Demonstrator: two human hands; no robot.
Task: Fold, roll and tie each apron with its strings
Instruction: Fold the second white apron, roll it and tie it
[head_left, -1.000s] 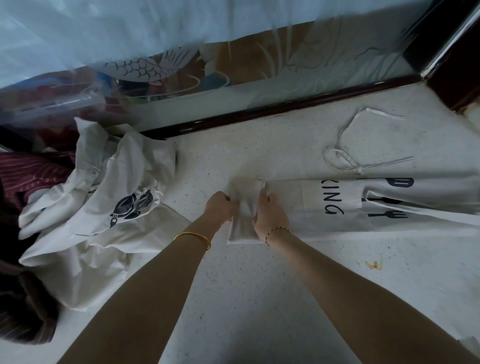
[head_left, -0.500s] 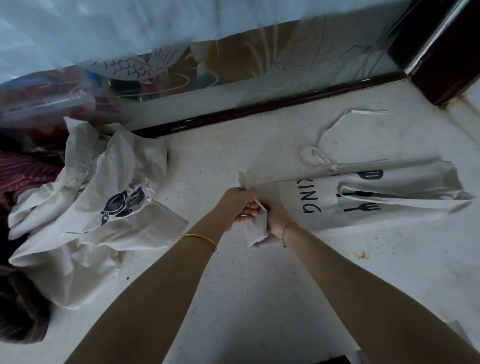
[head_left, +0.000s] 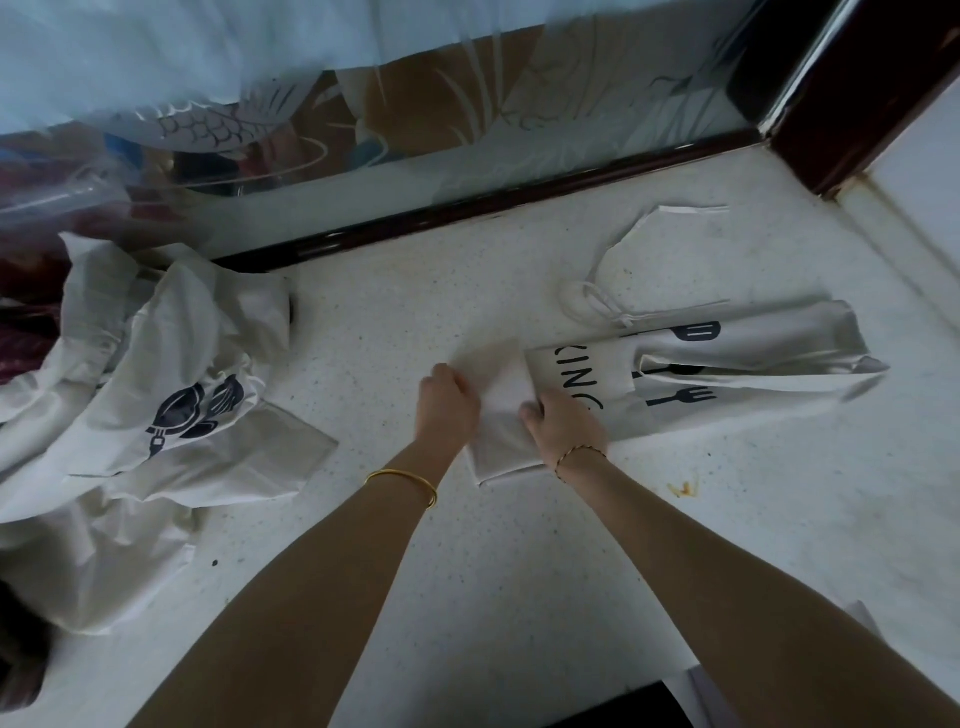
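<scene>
A white apron (head_left: 737, 384), folded into a long narrow strip with black "KING" lettering and utensil prints, lies across the speckled white counter (head_left: 519, 571). Its left end is turned over into a short flat roll (head_left: 501, 415). My left hand (head_left: 447, 410) grips the roll's left side with curled fingers. My right hand (head_left: 563, 426) holds its right side, fingers curled over the fold. The apron's strings (head_left: 605, 306) trail loose in loops behind the strip.
A heap of crumpled white aprons (head_left: 145, 395), one with a black print, sits at the left. A dark wooden frame (head_left: 467, 208) with a glass panel runs along the back. A small orange stain (head_left: 681, 488) marks the counter at right.
The apron's left end went from flat to lifted between both hands, and now lies turned over one fold further along the strip. Both hands shifted slightly right.
</scene>
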